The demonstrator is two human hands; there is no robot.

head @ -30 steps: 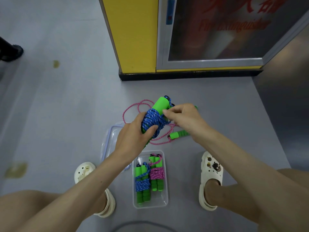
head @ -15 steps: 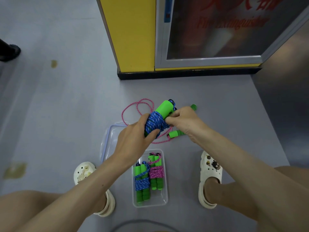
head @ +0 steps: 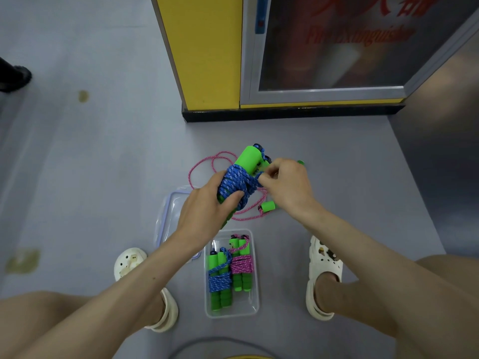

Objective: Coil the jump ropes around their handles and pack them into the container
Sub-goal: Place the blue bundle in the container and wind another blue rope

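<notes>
The left hand (head: 207,211) curls its fingers round the lower half of a blue jump rope (head: 236,182) coiled on its green handles (head: 250,158), hiding the handles' lower ends, with only a sliver of green showing beneath the palm. The right hand (head: 287,187), just beside it, pinches the blue cord between thumb and fingertips, though which strand is hard to make out. Both hands hold the bundle above the floor (head: 90,164), over a loose pink jump rope (head: 204,164) whose loops lie behind them. One pink-rope handle (head: 268,206) shows below the right wrist, and the other is almost wholly hidden behind the right hand. A clear lid (head: 166,216) lies on the floor, partly covered by the left forearm. Nearer the person, between two white clogs (head: 129,263), a clear container (head: 255,301) holds a coiled blue rope (head: 219,278) and a coiled pink rope (head: 242,265) side by side. A yellow post (head: 204,47) and a glass-doored cabinet (head: 324,92) stand at the floor's far edge. Red lettering on the glass reads "Fire Extinguisher", and the red characters above it are cut off. A dark shoe (head: 13,76) is cut off at the left.
</notes>
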